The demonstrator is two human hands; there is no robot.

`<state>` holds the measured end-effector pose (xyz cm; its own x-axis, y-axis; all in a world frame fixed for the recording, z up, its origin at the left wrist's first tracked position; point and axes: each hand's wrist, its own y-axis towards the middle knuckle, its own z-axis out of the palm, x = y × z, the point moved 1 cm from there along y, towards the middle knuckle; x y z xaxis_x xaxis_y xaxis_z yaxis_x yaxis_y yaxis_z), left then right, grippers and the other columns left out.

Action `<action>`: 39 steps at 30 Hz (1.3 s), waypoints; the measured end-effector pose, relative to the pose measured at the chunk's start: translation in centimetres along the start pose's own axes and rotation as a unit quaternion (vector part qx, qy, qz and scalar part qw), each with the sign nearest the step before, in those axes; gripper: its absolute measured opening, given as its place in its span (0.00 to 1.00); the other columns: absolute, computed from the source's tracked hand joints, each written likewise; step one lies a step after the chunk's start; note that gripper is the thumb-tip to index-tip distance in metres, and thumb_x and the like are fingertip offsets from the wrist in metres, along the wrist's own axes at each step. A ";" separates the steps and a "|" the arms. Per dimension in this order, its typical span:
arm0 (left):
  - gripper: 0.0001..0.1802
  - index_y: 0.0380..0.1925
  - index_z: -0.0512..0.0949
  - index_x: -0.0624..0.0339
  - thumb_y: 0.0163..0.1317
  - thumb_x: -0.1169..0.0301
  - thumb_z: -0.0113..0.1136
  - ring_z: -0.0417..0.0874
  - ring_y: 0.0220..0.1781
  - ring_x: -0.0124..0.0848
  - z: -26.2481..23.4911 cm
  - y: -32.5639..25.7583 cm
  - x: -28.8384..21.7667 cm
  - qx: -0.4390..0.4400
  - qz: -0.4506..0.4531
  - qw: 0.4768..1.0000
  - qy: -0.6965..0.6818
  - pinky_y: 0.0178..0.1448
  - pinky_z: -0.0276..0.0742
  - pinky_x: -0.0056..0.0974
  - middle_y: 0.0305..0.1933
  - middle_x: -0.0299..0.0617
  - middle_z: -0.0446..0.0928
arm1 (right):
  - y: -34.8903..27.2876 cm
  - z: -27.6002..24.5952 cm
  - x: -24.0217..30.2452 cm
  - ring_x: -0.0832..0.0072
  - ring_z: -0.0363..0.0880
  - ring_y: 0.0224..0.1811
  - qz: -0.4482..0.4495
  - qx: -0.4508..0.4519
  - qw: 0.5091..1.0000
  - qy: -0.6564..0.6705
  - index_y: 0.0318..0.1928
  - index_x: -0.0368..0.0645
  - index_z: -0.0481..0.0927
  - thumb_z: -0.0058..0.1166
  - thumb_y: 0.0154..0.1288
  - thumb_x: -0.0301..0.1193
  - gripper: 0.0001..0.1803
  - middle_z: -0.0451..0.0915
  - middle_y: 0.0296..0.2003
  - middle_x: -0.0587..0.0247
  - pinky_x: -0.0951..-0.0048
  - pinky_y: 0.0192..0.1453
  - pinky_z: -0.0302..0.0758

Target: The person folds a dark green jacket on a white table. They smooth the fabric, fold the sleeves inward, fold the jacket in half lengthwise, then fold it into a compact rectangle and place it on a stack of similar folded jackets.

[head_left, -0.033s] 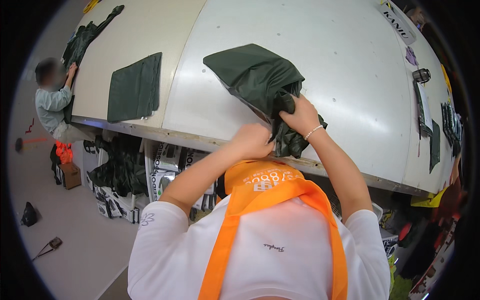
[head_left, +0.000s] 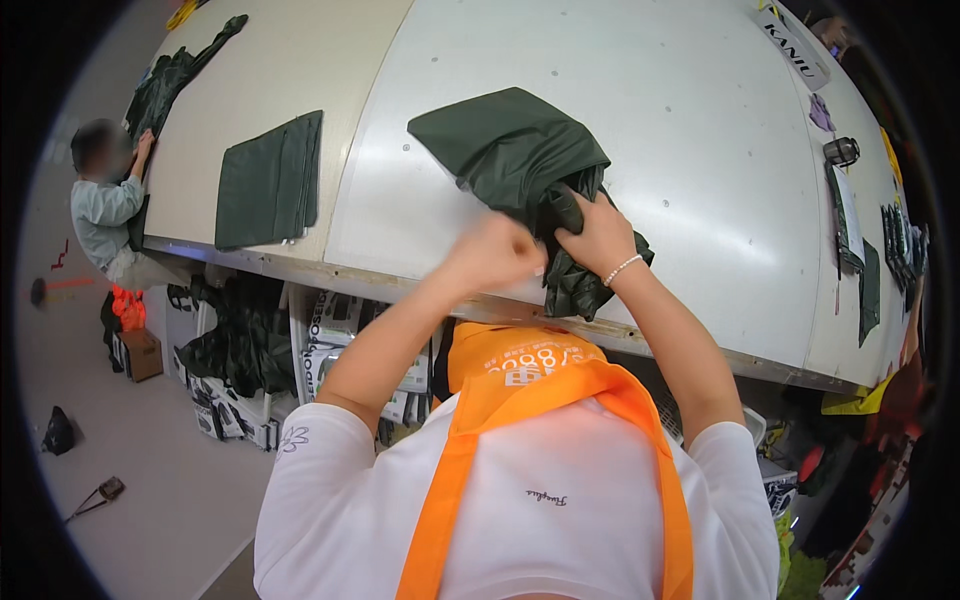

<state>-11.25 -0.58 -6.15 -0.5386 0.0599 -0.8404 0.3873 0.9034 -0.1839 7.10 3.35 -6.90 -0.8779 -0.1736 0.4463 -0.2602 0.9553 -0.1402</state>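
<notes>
A dark green, slightly shiny waterproof-looking garment (head_left: 510, 140) lies on the pale worktable. Its far part is flat and pointed to the left, while the near part is bunched up at the table's front edge. My right hand (head_left: 603, 238) grips the bunched part, fingers wrapped into the folds. Just left of those folds, my left hand (head_left: 492, 255) is raised and a little blurred, its fingers curled together. Whatever may be between them is hidden.
A stack of folded dark green pieces (head_left: 268, 182) lies to the left. Beyond it, a co-worker (head_left: 108, 195) handles another dark garment (head_left: 165, 85). A black cup-like object (head_left: 842, 151) stands at the right. Under the table are packages (head_left: 335, 335) and dark fabric (head_left: 245, 335).
My left hand has shifted up and slightly left, away from the edge of the bunched garment. My right hand keeps its grip, nearly in place.
</notes>
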 end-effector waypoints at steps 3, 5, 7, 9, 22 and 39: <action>0.14 0.31 0.79 0.57 0.50 0.59 0.65 0.78 0.29 0.39 -3.3 4.4 -2.7 -0.236 0.083 0.949 0.194 0.33 0.74 0.38 0.24 0.41 0.75 | -0.2 0.1 0.6 0.54 0.79 0.40 -0.044 0.004 0.995 -0.085 0.57 0.53 0.74 0.65 0.43 0.38 0.35 0.70 0.51 0.38 0.61 0.45 0.77; 0.17 0.32 0.78 0.59 0.49 0.58 0.65 0.80 0.37 0.41 -2.2 7.7 -2.7 -0.281 0.134 0.903 0.295 0.39 0.77 0.43 0.31 0.42 0.77 | 0.1 1.0 1.1 0.55 0.79 0.40 -0.113 -0.031 0.980 -0.159 0.55 0.50 0.76 0.66 0.42 0.37 0.34 0.68 0.55 0.35 0.63 0.45 0.76; 0.14 0.29 0.79 0.61 0.51 0.60 0.64 0.81 0.36 0.43 -1.5 10.3 -2.1 -0.171 0.084 0.915 0.357 0.37 0.77 0.44 0.30 0.45 0.78 | 0.5 1.3 1.5 0.58 0.77 0.44 -0.138 0.022 0.966 -0.216 0.51 0.49 0.79 0.65 0.43 0.38 0.30 0.58 0.63 0.29 0.67 0.46 0.74; 0.08 0.21 0.78 0.62 0.53 0.69 0.60 0.82 0.30 0.44 -0.5 10.8 -1.8 -0.129 0.139 0.898 0.398 0.32 0.77 0.45 0.25 0.48 0.79 | 0.4 0.9 1.9 0.59 0.76 0.44 -0.139 0.075 0.958 -0.239 0.53 0.50 0.78 0.64 0.45 0.38 0.30 0.58 0.63 0.30 0.67 0.46 0.73; 0.08 0.23 0.75 0.60 0.55 0.68 0.57 0.81 0.34 0.44 -1.2 10.2 -0.3 -0.159 0.095 0.922 0.341 0.35 0.78 0.44 0.26 0.43 0.78 | 0.4 1.5 1.2 0.62 0.76 0.45 -0.128 0.058 0.965 -0.220 0.46 0.51 0.81 0.61 0.46 0.37 0.21 0.68 0.59 0.44 0.68 0.47 0.73; 0.16 0.36 0.72 0.58 0.44 0.76 0.63 0.76 0.40 0.44 -1.4 5.1 -0.3 -0.230 0.137 0.925 0.269 0.40 0.75 0.43 0.36 0.44 0.74 | 3.2 1.8 -4.3 0.51 0.78 0.46 0.083 -0.139 0.977 0.139 0.43 0.42 0.80 0.60 0.50 0.44 0.23 0.80 0.41 0.43 0.59 0.49 0.75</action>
<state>-10.15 4.60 -6.17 -0.8096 0.4035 -0.4262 0.2712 0.9012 0.3380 9.30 6.74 -10.89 -0.7457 0.0242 0.6658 0.0293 0.9996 -0.0036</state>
